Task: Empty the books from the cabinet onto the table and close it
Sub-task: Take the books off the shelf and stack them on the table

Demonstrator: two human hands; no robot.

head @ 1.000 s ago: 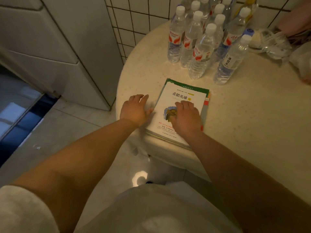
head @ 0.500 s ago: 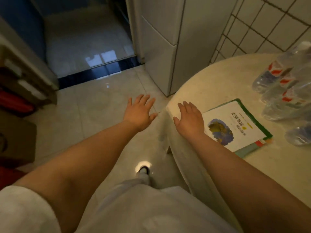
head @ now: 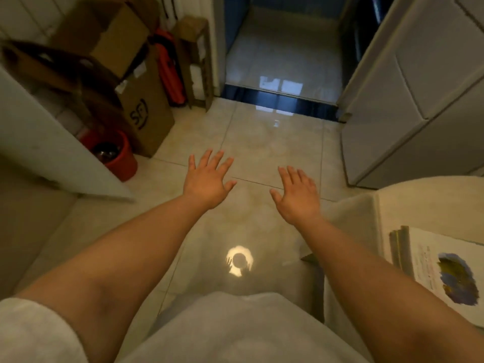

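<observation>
Both hands: I see left hand and right hand empty over floor, fingers spread flat.
Books: stack on table, right edge.
Left: white panel, boxes, red bucket.

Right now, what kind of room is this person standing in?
Probably a home's storage or utility corner, though it's hard to be sure. Cardboard boxes are stacked by the wall, a red bucket stands on the tiled floor, and books lie on a round table.
</observation>
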